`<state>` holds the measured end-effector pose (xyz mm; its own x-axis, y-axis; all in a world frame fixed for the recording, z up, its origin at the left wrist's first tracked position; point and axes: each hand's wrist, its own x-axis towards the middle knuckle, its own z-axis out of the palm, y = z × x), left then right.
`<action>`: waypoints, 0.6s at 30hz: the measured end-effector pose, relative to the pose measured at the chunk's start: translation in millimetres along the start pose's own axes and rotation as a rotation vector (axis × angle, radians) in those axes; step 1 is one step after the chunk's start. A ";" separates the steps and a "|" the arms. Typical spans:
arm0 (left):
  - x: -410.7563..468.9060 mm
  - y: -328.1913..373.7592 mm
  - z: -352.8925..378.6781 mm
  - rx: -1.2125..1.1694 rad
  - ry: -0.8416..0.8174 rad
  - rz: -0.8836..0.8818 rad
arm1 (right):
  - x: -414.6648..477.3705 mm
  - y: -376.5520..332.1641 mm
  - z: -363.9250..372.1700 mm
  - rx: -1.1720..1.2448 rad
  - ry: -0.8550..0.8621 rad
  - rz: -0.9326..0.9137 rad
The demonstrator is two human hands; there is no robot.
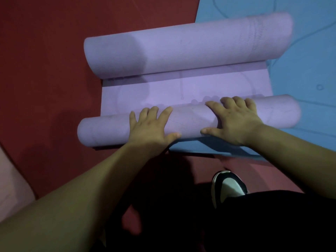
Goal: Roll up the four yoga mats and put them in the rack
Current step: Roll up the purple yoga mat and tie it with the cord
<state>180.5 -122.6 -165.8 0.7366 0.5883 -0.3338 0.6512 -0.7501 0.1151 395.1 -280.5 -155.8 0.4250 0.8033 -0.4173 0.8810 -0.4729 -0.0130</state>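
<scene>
Purple yoga mat (163, 91) lies across a red mat (45, 51) and a blue mat (300, 73), curled at both ends; left hand (151, 126) and right hand (234, 120) press its near roll (190, 119), both grips unclenched, fingers spread

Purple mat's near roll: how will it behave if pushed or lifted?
Likely rolls readily: the near roll is a round tube, with left hand and right hand on top. Probably soft and bendy, since it curls tightly. May unwind if released; no strap shows.
</scene>
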 end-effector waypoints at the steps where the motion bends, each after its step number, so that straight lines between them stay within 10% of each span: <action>1: -1.7 0.5 2.5 0.004 0.011 -0.004 | 0.5 -0.5 -0.8 0.002 -0.001 0.000; 18: 3.0 2.5 1.7 0.013 0.037 0.001 | 5.6 2.6 0.0 -0.029 0.060 -0.020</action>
<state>184.0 -123.1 -168.1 0.7435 0.5985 -0.2984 0.6484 -0.7543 0.1026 399.8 -277.2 -158.2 0.4182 0.8332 -0.3619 0.8948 -0.4464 0.0062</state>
